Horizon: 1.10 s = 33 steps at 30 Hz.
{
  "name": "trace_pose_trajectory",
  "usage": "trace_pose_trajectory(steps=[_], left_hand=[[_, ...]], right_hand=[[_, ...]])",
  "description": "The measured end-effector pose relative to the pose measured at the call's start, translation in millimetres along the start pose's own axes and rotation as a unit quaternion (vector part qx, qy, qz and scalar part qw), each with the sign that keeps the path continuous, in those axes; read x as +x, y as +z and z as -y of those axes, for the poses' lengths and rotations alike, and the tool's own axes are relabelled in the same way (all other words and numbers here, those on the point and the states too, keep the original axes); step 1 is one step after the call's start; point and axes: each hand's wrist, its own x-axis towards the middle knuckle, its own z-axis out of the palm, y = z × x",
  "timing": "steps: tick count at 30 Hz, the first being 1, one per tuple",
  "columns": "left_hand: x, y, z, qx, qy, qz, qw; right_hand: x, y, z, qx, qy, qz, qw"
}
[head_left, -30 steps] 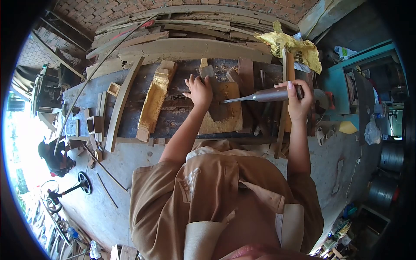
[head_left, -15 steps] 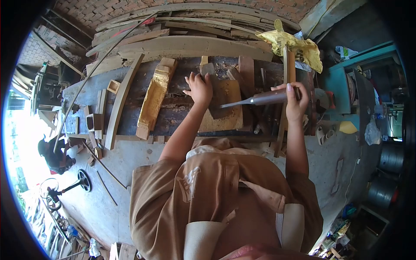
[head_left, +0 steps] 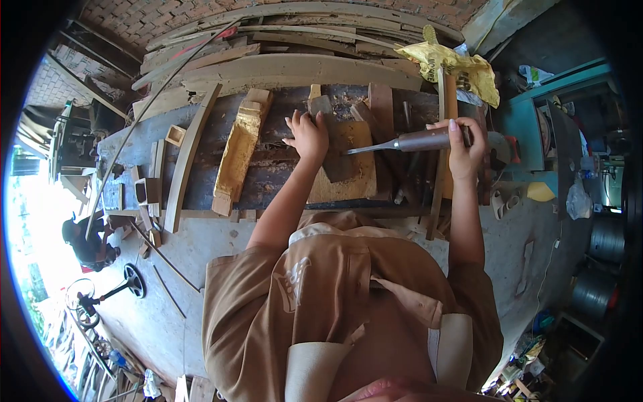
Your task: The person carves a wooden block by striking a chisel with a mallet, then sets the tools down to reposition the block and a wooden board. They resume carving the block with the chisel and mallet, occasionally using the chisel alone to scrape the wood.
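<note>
My right hand [head_left: 467, 151] grips a chisel [head_left: 429, 140] by its dark wooden handle. The metal blade points left, and its tip lies over the right side of a dark flat block [head_left: 340, 164]; whether it touches cannot be told. My left hand [head_left: 308, 137] rests at the block's left edge, fingers spread and thumb against the block. Beneath the block is a light wooden board [head_left: 362, 181], with wood chips around. To the left of my hand lies a carved yellowish wood piece [head_left: 237, 151].
The dark workbench [head_left: 201, 184] holds long wooden strips [head_left: 192, 157] and a small wooden box [head_left: 175, 135]. Stacked planks [head_left: 301, 70] lie behind it. A yellow sack [head_left: 462, 70] sits at the back right. Slippers [head_left: 504, 204] are on the floor at right.
My right hand has moved a little right and up with the chisel, drawing the blade tip rightward over the block. My left hand stays in place.
</note>
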Motion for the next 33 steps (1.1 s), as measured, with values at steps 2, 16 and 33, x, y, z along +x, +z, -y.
trace_pose_trajectory(steps=[2, 16, 33], left_hand=[[0, 0, 0, -0.001, 0.002, 0.000, 1.000], [-1, 0, -1, -0.010, 0.035, -0.048, 0.998], [-36, -87, -134, -0.376, 0.419, 0.269, 0.781]], right_hand=[[2, 3, 3, 0.007, -0.001, 0.005, 1.000], [23, 47, 39, -0.178, -0.074, 0.045, 0.980], [37, 57, 51, -0.201, -0.220, 0.118, 0.947]])
